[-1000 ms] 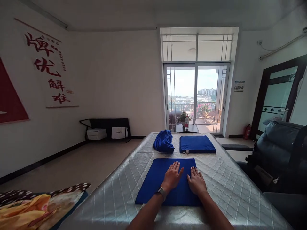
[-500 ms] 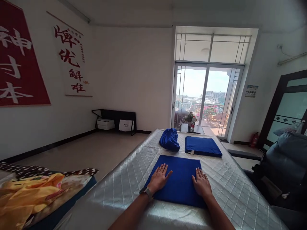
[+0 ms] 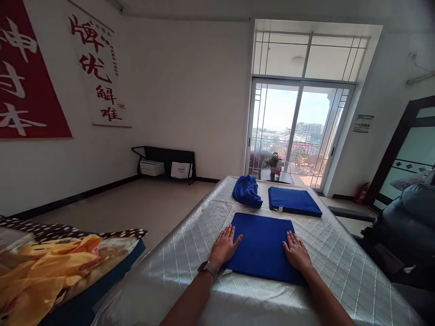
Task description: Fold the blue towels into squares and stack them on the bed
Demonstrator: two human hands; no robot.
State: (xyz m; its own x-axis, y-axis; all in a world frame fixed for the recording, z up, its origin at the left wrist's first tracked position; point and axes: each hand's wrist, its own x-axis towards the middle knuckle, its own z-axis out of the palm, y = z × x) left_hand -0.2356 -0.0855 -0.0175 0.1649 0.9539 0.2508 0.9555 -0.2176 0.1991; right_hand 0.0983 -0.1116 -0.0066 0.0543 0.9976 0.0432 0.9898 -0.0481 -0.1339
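Observation:
A flat, folded blue cloth (image 3: 261, 249) lies on a silver quilted cover right in front of me. My left hand (image 3: 223, 246), with a watch on its wrist, rests open along the cloth's left edge, fingers stretched out. On the right edge my right hand (image 3: 297, 250) lies flat and open. A small white tag (image 3: 227, 272) sticks out at the near left corner. Beyond are a crumpled blue cloth (image 3: 247, 192) and a neatly folded blue stack (image 3: 294, 200) with a white label at its front edge.
The silver-covered surface (image 3: 183, 253) spreads out around the cloths. To the left lies a yellow patterned blanket (image 3: 50, 271); a dark bag (image 3: 408, 235) stands at the right. Past the far end, a small table (image 3: 285, 177) holds a plant and a bottle (image 3: 278, 168).
My left hand has come to the cloth's left edge, and that side now lies narrower, with a tag showing. My right hand stays flat at the right edge. The view has shifted slightly.

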